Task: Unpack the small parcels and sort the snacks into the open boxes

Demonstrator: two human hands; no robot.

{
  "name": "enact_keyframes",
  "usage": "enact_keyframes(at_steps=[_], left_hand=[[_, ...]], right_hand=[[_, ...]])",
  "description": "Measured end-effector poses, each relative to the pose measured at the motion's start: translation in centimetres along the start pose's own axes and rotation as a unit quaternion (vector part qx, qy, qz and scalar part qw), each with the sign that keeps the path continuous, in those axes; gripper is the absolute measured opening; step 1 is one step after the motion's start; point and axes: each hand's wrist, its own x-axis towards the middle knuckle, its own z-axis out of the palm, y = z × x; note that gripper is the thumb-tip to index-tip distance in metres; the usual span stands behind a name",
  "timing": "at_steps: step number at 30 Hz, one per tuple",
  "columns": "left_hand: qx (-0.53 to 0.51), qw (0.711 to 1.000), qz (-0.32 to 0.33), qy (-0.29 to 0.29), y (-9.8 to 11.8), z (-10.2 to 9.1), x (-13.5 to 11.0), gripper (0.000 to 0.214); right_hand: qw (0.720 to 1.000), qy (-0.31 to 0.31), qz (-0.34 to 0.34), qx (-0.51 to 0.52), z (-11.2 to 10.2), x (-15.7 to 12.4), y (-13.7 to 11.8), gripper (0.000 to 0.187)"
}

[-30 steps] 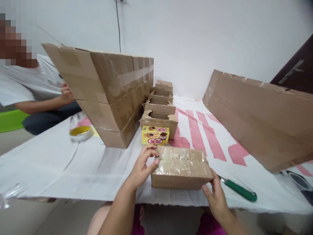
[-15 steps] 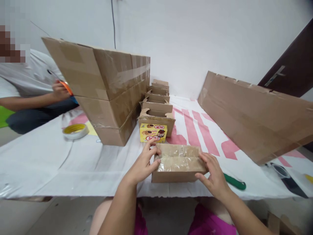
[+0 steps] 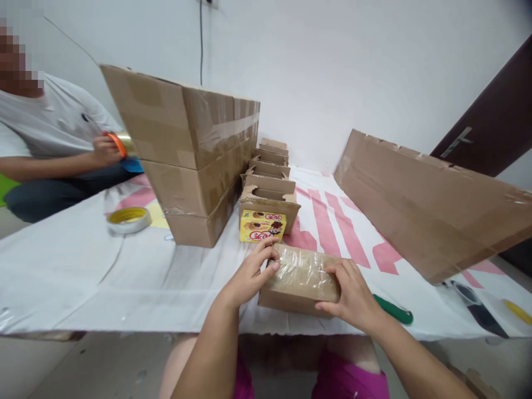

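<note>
Taped cardboard box point(image 3: 305, 278) at lower centre of frame, on white cloth point(image 3: 174, 293); left hand point(image 3: 249, 277) clasps its left end; right hand point(image 3: 351, 295) pinches its right end, fingers on top, thumb on front face; green handle point(image 3: 393, 310) near right hand, lower right; yellow printed carton point(image 3: 262, 226) beyond, mid-frame; row of open-topped cardboard boxes point(image 3: 271, 183) behind carton.
</note>
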Motion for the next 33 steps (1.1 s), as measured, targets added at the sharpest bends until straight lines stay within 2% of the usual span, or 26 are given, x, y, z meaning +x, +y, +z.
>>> enact_keyframes(at_steps=[3, 8, 14, 19, 27, 33], left_hand=[[-0.022, 1.000, 0.002, 0.000, 0.1, 0.0, 0.1, 0.020], [-0.025, 1.000, 0.006, 0.015, 0.3, 0.0, 0.2, 0.022], [0.139, 0.987, 0.013, 0.082, 0.7, 0.2, -0.4, 0.023], [0.218, 0.969, -0.027, 0.112, 1.0, 0.6, -1.1, 0.028], [0.185, 0.978, -0.074, 0.057, 0.6, 0.6, -0.7, 0.018], [0.165, 0.980, -0.106, 0.034, 1.7, 0.4, -0.4, 0.017]], right_hand=[[1.000, 0.018, -0.011, -0.006, 0.2, -0.2, -0.3, 0.056], [0.998, 0.020, -0.040, -0.033, 0.4, -0.6, -0.3, 0.061], [0.997, 0.032, -0.050, -0.059, 0.4, -0.5, -0.2, 0.064], [0.998, 0.016, -0.053, -0.037, 0.7, -0.2, 0.1, 0.060], [0.999, -0.033, -0.041, -0.002, 0.7, -0.1, 0.5, 0.057], [0.998, -0.036, -0.056, 0.013, 0.5, -0.4, 0.7, 0.060]])
